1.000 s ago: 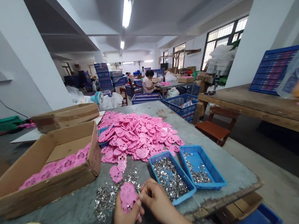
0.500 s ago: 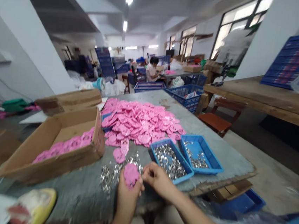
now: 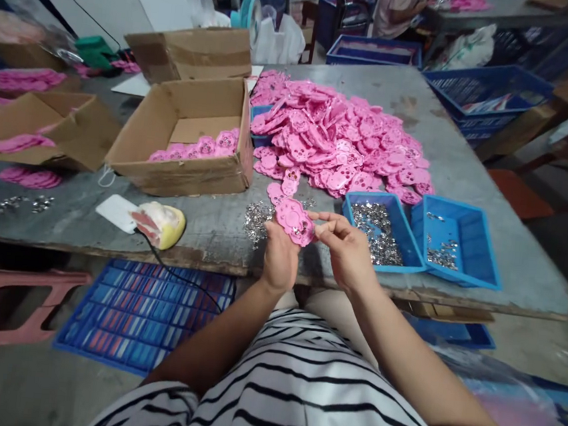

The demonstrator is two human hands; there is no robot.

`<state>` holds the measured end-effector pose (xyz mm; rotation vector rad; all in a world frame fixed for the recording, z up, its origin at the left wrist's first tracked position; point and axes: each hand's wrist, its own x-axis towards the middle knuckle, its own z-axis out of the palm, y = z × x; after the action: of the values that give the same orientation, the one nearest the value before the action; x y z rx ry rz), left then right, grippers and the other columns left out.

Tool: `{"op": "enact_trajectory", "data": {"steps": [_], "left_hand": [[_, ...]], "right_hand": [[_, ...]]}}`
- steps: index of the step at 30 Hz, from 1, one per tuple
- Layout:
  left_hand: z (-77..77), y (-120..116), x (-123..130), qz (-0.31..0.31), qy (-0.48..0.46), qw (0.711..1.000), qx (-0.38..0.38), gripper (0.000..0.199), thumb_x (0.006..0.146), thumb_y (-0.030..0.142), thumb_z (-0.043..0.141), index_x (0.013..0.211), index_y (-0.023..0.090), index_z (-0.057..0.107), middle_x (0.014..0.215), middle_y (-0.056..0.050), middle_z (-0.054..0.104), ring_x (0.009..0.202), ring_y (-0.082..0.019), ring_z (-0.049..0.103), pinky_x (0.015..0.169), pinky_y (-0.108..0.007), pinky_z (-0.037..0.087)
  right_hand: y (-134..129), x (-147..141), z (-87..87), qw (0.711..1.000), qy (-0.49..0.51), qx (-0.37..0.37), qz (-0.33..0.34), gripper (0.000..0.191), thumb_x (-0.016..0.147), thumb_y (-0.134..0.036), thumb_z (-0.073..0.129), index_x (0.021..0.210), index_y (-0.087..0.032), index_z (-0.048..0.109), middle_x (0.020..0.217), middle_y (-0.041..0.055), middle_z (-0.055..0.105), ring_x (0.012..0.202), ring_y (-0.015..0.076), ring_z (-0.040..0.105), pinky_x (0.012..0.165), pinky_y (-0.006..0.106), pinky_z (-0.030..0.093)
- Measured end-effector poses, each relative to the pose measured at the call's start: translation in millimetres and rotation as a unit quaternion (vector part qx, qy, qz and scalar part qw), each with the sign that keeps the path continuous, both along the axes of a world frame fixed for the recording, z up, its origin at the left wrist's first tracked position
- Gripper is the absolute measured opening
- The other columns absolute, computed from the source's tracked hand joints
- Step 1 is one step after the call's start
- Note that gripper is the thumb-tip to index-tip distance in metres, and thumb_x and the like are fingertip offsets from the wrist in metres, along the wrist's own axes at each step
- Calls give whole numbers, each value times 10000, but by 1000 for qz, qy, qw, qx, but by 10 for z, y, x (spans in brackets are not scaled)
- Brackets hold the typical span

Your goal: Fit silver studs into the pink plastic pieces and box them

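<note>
A pink scalloped plastic piece (image 3: 292, 219) with a small shiny metal part near its lower right edge is held up over the table edge. My left hand (image 3: 279, 263) is closed on it from below, thumb on the left side. My right hand (image 3: 351, 251) pinches at its right edge; whatever lies between those fingertips is too small to make out. Beyond my hands lies a big heap of similar pink pieces (image 3: 336, 134). Loose small metal parts (image 3: 257, 218) are scattered just left of the held piece. More fill a blue tray (image 3: 402, 270) to the right.
A second blue tray (image 3: 477, 241) holds fewer metal parts. At left stands an open cardboard box (image 3: 191, 182) with pink pieces inside. A yellow-edged object (image 3: 175, 226) with a cable lies near the table edge. A person (image 3: 396, 13) sits beyond the table.
My view has tilted down. The pink piece is now tipped sideways, and my right hand has come from beside it to its right edge. My left hand still holds it.
</note>
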<state>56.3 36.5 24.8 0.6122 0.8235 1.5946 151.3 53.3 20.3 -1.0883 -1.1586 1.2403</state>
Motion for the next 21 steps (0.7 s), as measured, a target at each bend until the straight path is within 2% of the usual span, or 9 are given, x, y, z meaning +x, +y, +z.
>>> {"op": "enact_trajectory", "data": {"steps": [4,10,12,17,21], "left_hand": [[6,10,-4,19,7,1000,-16,788,882,750,159,1312,204,529,1340,-113,581,1300,-221,514,1048,-341,438],[-85,30,1,19,5,998,52,803,813,807,322,1250,188,586,1295,-114,619,1270,-242,542,1058,-326,438],[-95,36,4,18,1,998,55,787,829,794,302,1257,195,582,1281,-108,629,1236,-243,571,1044,-334,451],[-76,43,17,11,0,1000,7,785,898,721,109,1325,213,528,1283,-102,624,1240,-227,568,1047,-345,448],[-61,25,41,10,-19,999,-32,799,892,725,91,1339,214,514,1319,-112,596,1280,-241,532,1076,-372,420]], "right_hand": [[-16,-93,-17,999,-38,24,-21,205,734,-330,679,604,-199,590,1071,68,685,1083,226,582,996,439,416],[-21,-131,-34,998,-34,34,-31,183,740,-301,669,604,-205,591,1063,62,671,1098,228,565,1000,443,412],[-14,-131,-32,998,-37,34,-29,182,742,-299,668,608,-203,591,1062,62,667,1098,229,563,1011,449,401],[16,-108,-29,998,-46,35,-25,197,746,-313,671,612,-198,582,1064,65,651,1084,227,561,1021,452,391],[4,-119,-57,997,-57,43,-31,192,758,-297,654,618,-198,568,1064,69,637,1086,222,559,1018,439,396]]}}
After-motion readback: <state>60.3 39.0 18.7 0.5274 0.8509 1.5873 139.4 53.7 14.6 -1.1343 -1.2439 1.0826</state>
